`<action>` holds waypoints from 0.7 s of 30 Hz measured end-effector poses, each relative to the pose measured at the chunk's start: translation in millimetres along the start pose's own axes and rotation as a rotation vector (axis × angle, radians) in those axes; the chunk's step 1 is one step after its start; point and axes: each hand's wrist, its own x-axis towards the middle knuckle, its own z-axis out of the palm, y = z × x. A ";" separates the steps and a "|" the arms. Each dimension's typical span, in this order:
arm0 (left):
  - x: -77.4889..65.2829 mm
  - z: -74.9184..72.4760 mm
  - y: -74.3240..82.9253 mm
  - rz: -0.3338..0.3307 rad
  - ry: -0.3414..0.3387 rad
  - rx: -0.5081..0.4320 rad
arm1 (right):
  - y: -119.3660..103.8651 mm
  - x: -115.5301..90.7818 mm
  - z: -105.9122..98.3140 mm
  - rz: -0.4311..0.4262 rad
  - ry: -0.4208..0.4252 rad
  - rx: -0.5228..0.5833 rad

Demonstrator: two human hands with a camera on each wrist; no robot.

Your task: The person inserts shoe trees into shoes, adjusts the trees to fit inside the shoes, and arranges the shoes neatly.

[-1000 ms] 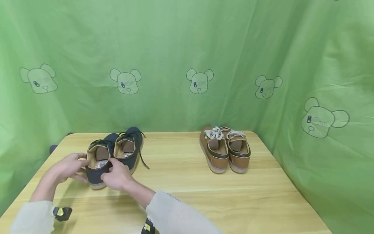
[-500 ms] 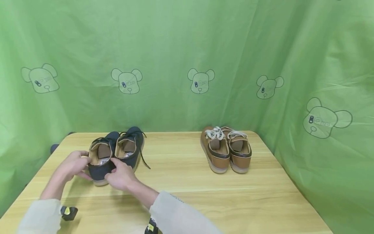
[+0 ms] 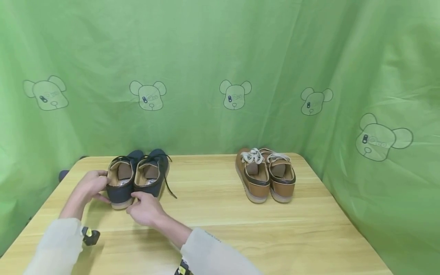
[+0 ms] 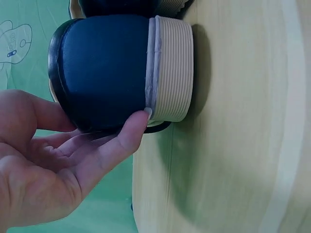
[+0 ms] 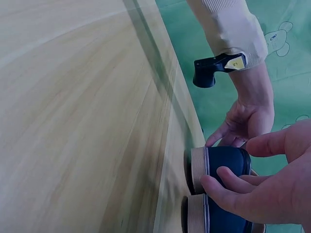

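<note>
Two navy lace-up shoes stand side by side at the back left of the table, heels toward me. My left hand holds the left navy shoe by its outer side. The left thumb is up at the collar, and a lower fingertip reaches the ribbed pale sole. My right hand is at the same shoe's heel, fingers extended and thumb apart from them. In the right wrist view those fingers cross in front of both heels. The right navy shoe has a loose lace trailing onto the wood.
A pair of brown shoes with white laces stands at the back right of the wooden table. Behind and to the sides hangs a green curtain printed with bear heads. A dark object shows beyond the left edge.
The left navy shoe has slid away from me and slightly right, and now sits closer alongside its mate. Both hands have moved forward with it; the right thumb has left the collar.
</note>
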 end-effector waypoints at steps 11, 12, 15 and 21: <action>9.4 -3.8 5.5 -0.033 -0.011 -0.035 | 11.2 -2.4 -6.8 0.065 -0.012 0.132; 9.6 -3.7 5.8 -0.033 -0.014 -0.037 | 12.0 -2.5 -7.2 0.066 -0.012 0.134; 8.9 -3.7 5.2 -0.031 -0.023 -0.046 | 15.0 -2.2 -8.2 0.062 -0.006 0.128; 5.9 -3.9 1.8 -0.015 -0.040 -0.047 | 21.5 -2.5 -14.0 0.046 0.013 0.135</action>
